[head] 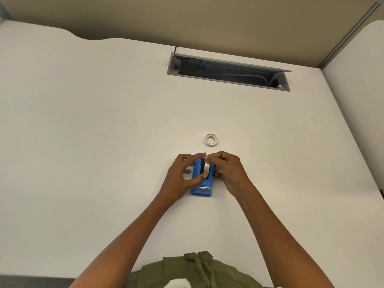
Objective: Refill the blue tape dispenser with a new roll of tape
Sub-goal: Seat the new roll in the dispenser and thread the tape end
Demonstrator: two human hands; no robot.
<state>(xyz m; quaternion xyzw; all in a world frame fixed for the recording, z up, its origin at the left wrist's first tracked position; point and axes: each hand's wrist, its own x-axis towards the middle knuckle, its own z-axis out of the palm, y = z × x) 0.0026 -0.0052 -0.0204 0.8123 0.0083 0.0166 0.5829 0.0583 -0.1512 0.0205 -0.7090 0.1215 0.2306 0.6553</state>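
The blue tape dispenser [202, 187] stands on the white desk [104, 142], its cutter end toward me. A roll of clear tape [206, 167] stands on edge in the dispenser's slot. My left hand [182, 173] pinches the roll from the left, forefinger over its top and thumb at its lower edge. My right hand [227, 169] holds the roll from the right, fingertips at its top. A small white ring, like an empty tape core [211, 139], lies flat on the desk just beyond the dispenser.
An open grey cable tray [228, 72] with cables inside is cut into the desk at the back. A beige partition wall rises behind it. The desk's near edge runs along my green garment at the bottom.
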